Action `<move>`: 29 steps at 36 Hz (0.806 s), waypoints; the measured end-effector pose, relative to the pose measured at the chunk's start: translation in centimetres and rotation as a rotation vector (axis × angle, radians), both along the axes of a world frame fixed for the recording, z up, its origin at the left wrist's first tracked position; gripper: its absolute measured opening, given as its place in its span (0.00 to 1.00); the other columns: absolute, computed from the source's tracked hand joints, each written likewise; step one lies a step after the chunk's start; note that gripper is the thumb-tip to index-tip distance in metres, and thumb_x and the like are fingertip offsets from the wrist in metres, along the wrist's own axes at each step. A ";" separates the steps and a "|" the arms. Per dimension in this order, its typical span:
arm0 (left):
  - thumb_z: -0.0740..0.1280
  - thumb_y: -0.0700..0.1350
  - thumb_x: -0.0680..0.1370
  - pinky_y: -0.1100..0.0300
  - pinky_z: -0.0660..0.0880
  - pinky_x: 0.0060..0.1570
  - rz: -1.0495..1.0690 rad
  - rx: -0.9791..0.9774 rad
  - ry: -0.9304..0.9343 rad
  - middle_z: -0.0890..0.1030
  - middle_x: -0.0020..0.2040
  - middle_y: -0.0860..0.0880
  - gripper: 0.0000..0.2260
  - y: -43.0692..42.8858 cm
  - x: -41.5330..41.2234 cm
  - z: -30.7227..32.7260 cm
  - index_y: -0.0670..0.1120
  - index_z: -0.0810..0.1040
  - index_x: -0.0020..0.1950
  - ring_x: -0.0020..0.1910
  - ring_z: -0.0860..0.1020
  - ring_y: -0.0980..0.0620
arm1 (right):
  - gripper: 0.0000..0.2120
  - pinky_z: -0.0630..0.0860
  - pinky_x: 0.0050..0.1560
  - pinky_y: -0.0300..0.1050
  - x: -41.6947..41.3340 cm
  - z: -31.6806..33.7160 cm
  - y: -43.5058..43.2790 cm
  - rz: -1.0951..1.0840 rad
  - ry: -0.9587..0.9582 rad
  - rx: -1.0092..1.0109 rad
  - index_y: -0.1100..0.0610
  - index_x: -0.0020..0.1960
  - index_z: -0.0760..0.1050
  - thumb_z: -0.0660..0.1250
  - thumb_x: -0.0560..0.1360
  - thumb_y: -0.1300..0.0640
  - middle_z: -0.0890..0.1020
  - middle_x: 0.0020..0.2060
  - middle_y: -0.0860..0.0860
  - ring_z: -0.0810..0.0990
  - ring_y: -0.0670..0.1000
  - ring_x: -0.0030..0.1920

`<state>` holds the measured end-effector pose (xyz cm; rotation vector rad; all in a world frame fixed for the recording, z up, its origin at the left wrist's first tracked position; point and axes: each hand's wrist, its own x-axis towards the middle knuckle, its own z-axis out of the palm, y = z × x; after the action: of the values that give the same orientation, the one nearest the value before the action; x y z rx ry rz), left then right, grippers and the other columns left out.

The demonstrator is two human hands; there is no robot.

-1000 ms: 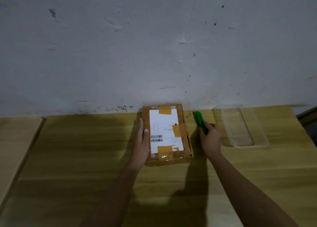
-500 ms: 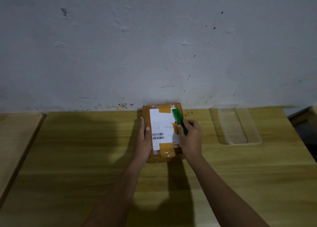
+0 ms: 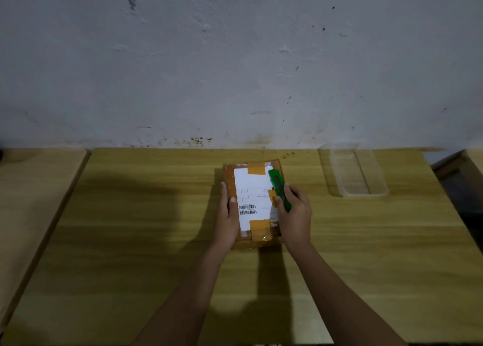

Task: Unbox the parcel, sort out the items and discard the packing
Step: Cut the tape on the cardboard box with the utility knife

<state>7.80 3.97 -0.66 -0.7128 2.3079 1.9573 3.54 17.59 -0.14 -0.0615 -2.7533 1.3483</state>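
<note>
Two bare hands work at a taped parcel (image 3: 254, 204) lying flat on a wooden table (image 3: 130, 241), near the table's far edge and close to the wall (image 3: 235, 58). Parcel is a brown cardboard box w/ a white shipping label (image 3: 252, 189) on top; barcodes sit on the label's near-left part, and strips of orange-brown tape cross the label at its far end, near end and right side. Box looks shut, tape still on.

Left hand (image 3: 228, 220) lies along the parcel's left side, fingers stretched toward the far end, thumb up on the top edge, pressing against the box rather than wrapped around it. Right hand (image 3: 294, 215) is clenched round a green box cutter (image 3: 279, 186), over the parcel's right side; cutter's front end points away from the person, over the top face near the far-right corner. Can't tell if a blade is out or whether it touches the tape.

Right of the parcel, well apart, a clear plastic tray (image 3: 376, 189) sits on the table by the wall. Both forearms reach in from the bottom of the view, shadows falling across the wood.
</note>
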 end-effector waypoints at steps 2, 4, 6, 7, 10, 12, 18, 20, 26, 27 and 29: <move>0.50 0.48 0.83 0.63 0.78 0.41 0.014 0.008 -0.011 0.68 0.70 0.50 0.23 0.8 1.7 0.3 0.57 0.45 0.76 0.46 0.77 0.62 | 0.20 0.72 0.64 0.45 1.4 0.2 0.7 0.019 -0.012 0.002 0.60 0.68 0.69 0.64 0.76 0.61 0.73 0.62 0.56 0.71 0.52 0.64; 0.51 0.47 0.83 0.61 0.78 0.42 0.033 0.017 -0.016 0.70 0.67 0.51 0.23 1.5 3.3 0.5 0.57 0.45 0.75 0.47 0.78 0.61 | 0.20 0.72 0.64 0.44 2.7 0.3 1.3 0.034 -0.016 -0.010 0.61 0.68 0.69 0.64 0.76 0.61 0.74 0.62 0.56 0.71 0.52 0.63; 0.51 0.46 0.83 0.61 0.78 0.42 0.062 0.014 -0.014 0.70 0.65 0.52 0.23 2.2 4.6 0.6 0.57 0.46 0.75 0.47 0.78 0.60 | 0.20 0.72 0.62 0.41 3.9 0.4 2.0 0.049 -0.011 -0.014 0.61 0.67 0.69 0.64 0.76 0.61 0.74 0.61 0.56 0.71 0.52 0.63; 0.51 0.46 0.83 0.61 0.78 0.42 0.073 0.008 -0.010 0.70 0.64 0.53 0.23 2.6 5.2 0.7 0.56 0.47 0.75 0.47 0.77 0.61 | 0.20 0.71 0.62 0.40 4.5 0.5 2.4 0.052 -0.013 -0.019 0.61 0.67 0.69 0.64 0.76 0.61 0.74 0.61 0.56 0.72 0.52 0.62; 0.51 0.46 0.82 0.67 0.78 0.40 0.088 -0.003 -0.005 0.66 0.67 0.53 0.23 3.4 6.7 0.5 0.55 0.47 0.76 0.50 0.77 0.60 | 0.20 0.69 0.61 0.37 5.8 0.6 3.3 0.055 -0.025 -0.053 0.62 0.66 0.70 0.65 0.75 0.62 0.75 0.61 0.55 0.72 0.51 0.61; 0.51 0.47 0.82 0.69 0.77 0.37 0.106 0.002 -0.010 0.66 0.71 0.49 0.23 3.7 7.4 0.4 0.55 0.47 0.76 0.53 0.78 0.55 | 0.19 0.68 0.61 0.37 6.4 0.8 3.7 0.066 -0.029 -0.058 0.62 0.66 0.70 0.65 0.75 0.62 0.75 0.60 0.55 0.73 0.52 0.61; 0.51 0.44 0.83 0.74 0.73 0.30 0.091 -0.013 -0.035 0.69 0.68 0.48 0.22 3.0 7.2 1.5 0.53 0.50 0.76 0.45 0.75 0.64 | 0.19 0.68 0.56 0.37 6.7 1.5 4.8 0.018 -0.066 -0.139 0.61 0.66 0.71 0.66 0.75 0.61 0.79 0.57 0.55 0.74 0.48 0.56; 0.51 0.44 0.83 0.77 0.72 0.30 0.039 -0.074 -0.047 0.69 0.69 0.47 0.22 1.8 6.4 1.9 0.52 0.52 0.76 0.49 0.76 0.60 | 0.19 0.70 0.55 0.38 6.3 1.6 5.4 -0.007 -0.077 -0.165 0.60 0.65 0.72 0.66 0.75 0.60 0.80 0.56 0.55 0.74 0.46 0.53; 0.54 0.44 0.82 0.69 0.69 0.29 -0.087 -0.420 -0.112 0.75 0.65 0.42 0.20 -2.8 1.5 1.7 0.52 0.60 0.74 0.46 0.79 0.49 | 0.20 0.72 0.52 0.39 4.7 1.7 7.8 -0.126 -0.169 -0.264 0.61 0.63 0.74 0.70 0.72 0.61 0.79 0.53 0.53 0.76 0.47 0.52; 0.54 0.44 0.82 0.66 0.69 0.31 -0.085 -0.489 -0.134 0.75 0.65 0.42 0.20 -2.8 0.5 1.6 0.52 0.60 0.74 0.49 0.78 0.47 | 0.19 0.73 0.50 0.40 4.3 1.6 8.0 -0.124 -0.193 -0.277 0.60 0.62 0.74 0.70 0.72 0.61 0.79 0.54 0.53 0.77 0.49 0.51; 0.53 0.42 0.82 0.62 0.70 0.34 -0.038 -0.581 -0.167 0.74 0.64 0.44 0.20 -2.2 -1.0 1.5 0.51 0.61 0.74 0.51 0.77 0.47 | 0.17 0.78 0.42 0.39 3.6 1.4 8.2 -0.102 -0.249 -0.347 0.58 0.61 0.74 0.69 0.73 0.61 0.78 0.54 0.55 0.81 0.50 0.43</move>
<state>6.76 1.80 0.85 -0.8095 2.7610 1.1437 7.17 25.83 1.22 -0.4101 -2.6175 1.8861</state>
